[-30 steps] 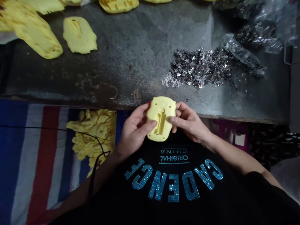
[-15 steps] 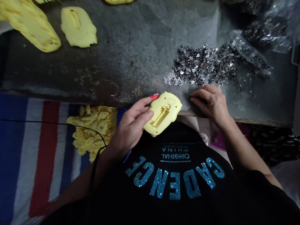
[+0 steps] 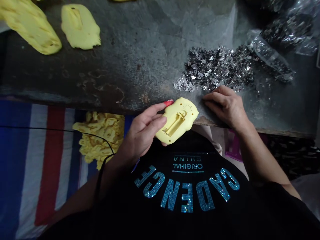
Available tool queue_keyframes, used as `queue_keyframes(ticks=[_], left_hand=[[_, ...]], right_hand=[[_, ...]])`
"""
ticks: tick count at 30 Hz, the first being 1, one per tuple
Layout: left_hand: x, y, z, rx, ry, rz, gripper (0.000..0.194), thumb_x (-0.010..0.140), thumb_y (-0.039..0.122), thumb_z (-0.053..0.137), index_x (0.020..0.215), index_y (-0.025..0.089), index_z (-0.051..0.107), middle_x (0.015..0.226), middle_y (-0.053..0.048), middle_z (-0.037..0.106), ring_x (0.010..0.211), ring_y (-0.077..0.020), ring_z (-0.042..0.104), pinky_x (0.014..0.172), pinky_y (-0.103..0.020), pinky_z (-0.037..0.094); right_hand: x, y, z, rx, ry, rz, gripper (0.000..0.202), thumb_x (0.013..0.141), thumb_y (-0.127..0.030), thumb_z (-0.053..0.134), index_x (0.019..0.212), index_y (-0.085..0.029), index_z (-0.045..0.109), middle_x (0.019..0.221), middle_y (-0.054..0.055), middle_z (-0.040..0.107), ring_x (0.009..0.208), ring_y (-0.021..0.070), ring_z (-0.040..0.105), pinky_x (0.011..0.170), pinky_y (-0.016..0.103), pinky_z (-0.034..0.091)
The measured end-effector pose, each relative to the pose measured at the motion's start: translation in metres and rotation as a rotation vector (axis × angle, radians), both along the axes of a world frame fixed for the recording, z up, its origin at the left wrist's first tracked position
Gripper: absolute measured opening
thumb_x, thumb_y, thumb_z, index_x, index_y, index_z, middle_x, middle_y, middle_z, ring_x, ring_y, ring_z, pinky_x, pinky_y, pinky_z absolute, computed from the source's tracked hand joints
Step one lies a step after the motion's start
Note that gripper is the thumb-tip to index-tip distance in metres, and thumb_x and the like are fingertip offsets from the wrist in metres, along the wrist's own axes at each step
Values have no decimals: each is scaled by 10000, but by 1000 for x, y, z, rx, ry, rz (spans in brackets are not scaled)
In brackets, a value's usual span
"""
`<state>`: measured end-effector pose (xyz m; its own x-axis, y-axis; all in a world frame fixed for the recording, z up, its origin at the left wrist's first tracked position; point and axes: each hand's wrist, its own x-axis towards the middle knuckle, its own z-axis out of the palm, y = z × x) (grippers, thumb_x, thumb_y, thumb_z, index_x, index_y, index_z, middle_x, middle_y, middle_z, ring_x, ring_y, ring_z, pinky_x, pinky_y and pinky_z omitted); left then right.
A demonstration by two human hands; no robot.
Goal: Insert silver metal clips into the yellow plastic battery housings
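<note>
My left hand is closed around the left side of a yellow plastic casing. The casing has an open battery compartment, small screw holes and a cluster of tiny holes at its upper end. Red shows on a fingertip of this hand. At the table edge, just below a pile of small shiny metal battery contacts, rests my right hand. Its thumb and fingers are pinched together, and whatever may be between them is hidden.
Yellow casings lie at the table's far left, one long stack among them. Clear plastic bags with metal pieces stand at the right. More yellow parts fill a striped bag below left. A black cord crosses it.
My left hand and the casing have shifted slightly to the right. My right hand stays by the metal pile, its fingers still pinched. The view has moved a little.
</note>
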<state>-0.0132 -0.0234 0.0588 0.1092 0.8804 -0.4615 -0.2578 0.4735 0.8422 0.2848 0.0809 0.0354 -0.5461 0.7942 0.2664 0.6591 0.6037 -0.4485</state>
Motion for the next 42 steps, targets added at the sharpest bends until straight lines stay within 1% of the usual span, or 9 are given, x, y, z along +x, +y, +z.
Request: queue_keyframes(ticks=[5, 9, 14, 18, 23, 28, 32, 38, 42], left_hand=[[5, 0, 1, 81, 27, 12, 340, 995, 393, 850, 1244, 216, 701, 1015, -38, 835, 661, -164, 726, 529, -238, 540], [10, 2, 7, 76, -53, 15, 330, 945, 354, 878, 1162, 226, 665, 1046, -33, 811, 794, -182, 741, 661, -262, 581], [10, 5, 13, -56, -134, 55, 327, 865, 347, 845, 1030, 230, 588, 857, -4, 711, 699, -184, 671, 613, -276, 532], [9, 9, 10, -103, -151, 107, 300, 832, 329, 795, 988, 229, 559, 875, -9, 678, 748, -200, 676, 643, -296, 546], [12, 13, 8, -123, -175, 132, 303, 812, 329, 789, 948, 229, 538, 850, -5, 635, 746, -185, 643, 645, -289, 536], [17, 12, 11, -130, -207, 141, 302, 814, 341, 805, 943, 224, 558, 854, -5, 622, 771, -184, 637, 654, -286, 536], [22, 11, 16, -144, -225, 91, 291, 830, 355, 805, 940, 221, 572, 858, -10, 634, 743, -178, 635, 612, -275, 510], [25, 10, 20, -137, -250, 67, 289, 825, 340, 830, 948, 225, 595, 838, -5, 633, 712, -174, 636, 561, -264, 499], [25, 8, 21, -134, -270, 46, 278, 849, 342, 827, 952, 221, 598, 828, 2, 637, 695, -160, 644, 548, -251, 498]], right_hand=[[-3, -6, 12, -38, 99, 3, 117, 1090, -295, 717, 1056, -275, 827, 969, 50, 796, 877, 237, 735, 790, 385, 559], [-3, -4, 13, -34, 34, 32, 167, 1076, -300, 723, 1195, -304, 840, 1045, 69, 808, 943, 271, 738, 866, 438, 600], [-5, 4, 4, -48, -15, 65, 159, 1083, -310, 705, 1107, -302, 862, 994, 56, 766, 947, 266, 746, 849, 425, 610], [-2, 7, 6, -100, 8, 52, 193, 1057, -282, 737, 1217, -268, 845, 1043, 70, 784, 910, 248, 750, 806, 393, 609], [-3, 6, 13, -124, 59, 56, 79, 1043, -289, 775, 1032, -270, 851, 982, 51, 780, 878, 234, 751, 784, 381, 601], [-16, -21, 36, -261, 306, 54, 31, 1029, -341, 841, 1030, -310, 837, 976, 13, 854, 863, 228, 783, 815, 399, 639], [-23, -38, 55, -369, 419, 144, 68, 1025, -266, 845, 1058, -325, 844, 999, -1, 865, 889, 230, 806, 824, 422, 646], [-24, -39, 63, -314, 350, 192, 57, 1030, -293, 846, 993, -332, 827, 881, -17, 815, 801, 213, 770, 744, 411, 633], [-22, -43, 63, -302, 357, 200, 89, 1014, -262, 869, 1039, -338, 830, 953, -8, 844, 854, 222, 796, 772, 409, 644]])
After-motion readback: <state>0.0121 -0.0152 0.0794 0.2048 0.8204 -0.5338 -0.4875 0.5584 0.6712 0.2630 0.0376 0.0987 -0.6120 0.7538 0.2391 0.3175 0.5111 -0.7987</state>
